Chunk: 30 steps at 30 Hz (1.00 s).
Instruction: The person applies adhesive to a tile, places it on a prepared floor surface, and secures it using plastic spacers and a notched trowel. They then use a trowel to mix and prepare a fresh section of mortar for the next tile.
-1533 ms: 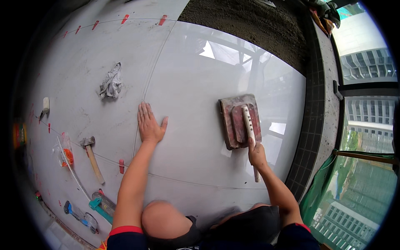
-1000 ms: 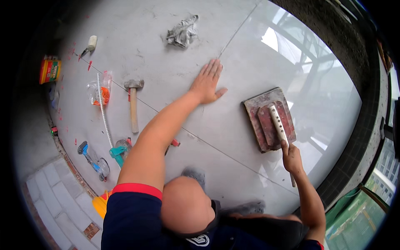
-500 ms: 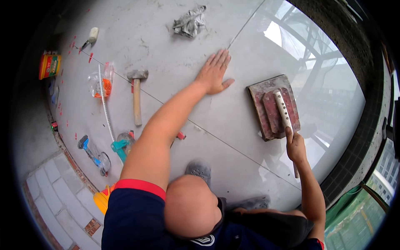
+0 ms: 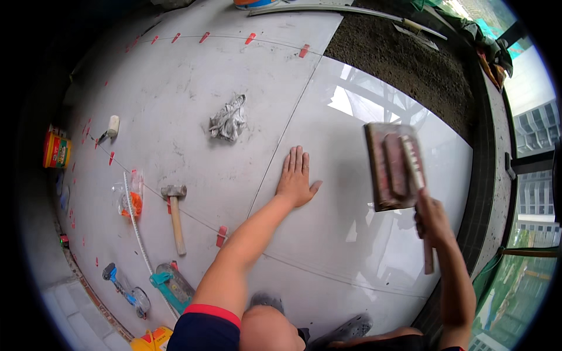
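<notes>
Left hand (image 4: 296, 187) flat, thumb apart, near left edge of glossy tile (image 4: 325, 131), likely bracing; right hand (image 4: 432, 219) clamped on plate-tool handle (image 4: 413, 162).

The red-yellow bucket (image 4: 54, 145) bears a printed label (image 4: 61, 154), the yellow object (image 4: 144, 342) dark print (image 4: 162, 338).

Floor (image 4: 158, 146): large, pale-grey tiles. Low border (image 4: 481, 158), right: dark, tiled. Windows (image 4: 535, 193), far right: dark-framed, daylit, buildings outside.
</notes>
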Available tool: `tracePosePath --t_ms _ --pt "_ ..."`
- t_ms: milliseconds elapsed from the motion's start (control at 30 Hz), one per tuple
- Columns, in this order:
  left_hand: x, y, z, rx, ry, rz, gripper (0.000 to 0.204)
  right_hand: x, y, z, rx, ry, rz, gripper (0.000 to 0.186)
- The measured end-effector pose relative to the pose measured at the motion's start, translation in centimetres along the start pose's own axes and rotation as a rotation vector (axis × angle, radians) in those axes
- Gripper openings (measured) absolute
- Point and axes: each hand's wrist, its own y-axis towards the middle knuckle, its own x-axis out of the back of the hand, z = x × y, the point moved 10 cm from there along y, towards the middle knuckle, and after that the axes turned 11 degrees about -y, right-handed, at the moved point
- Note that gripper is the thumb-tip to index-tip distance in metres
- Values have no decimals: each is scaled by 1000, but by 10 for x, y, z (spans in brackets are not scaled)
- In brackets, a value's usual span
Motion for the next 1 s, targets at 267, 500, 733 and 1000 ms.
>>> tracePosePath --t_ms 267,500,733,1000 --pt "29 113 48 352 -5 -196 85 113 -12 107 482 363 -621 52" --pt "23 137 30 340 -23 -176 83 -46 183 85 83 -65 35 54" --pt "35 128 40 359 9 -150 85 50 99 220 462 135 -136 56" --pt "33 132 38 335 -31 -198 86 -61 221 81 254 -363 -239 67"
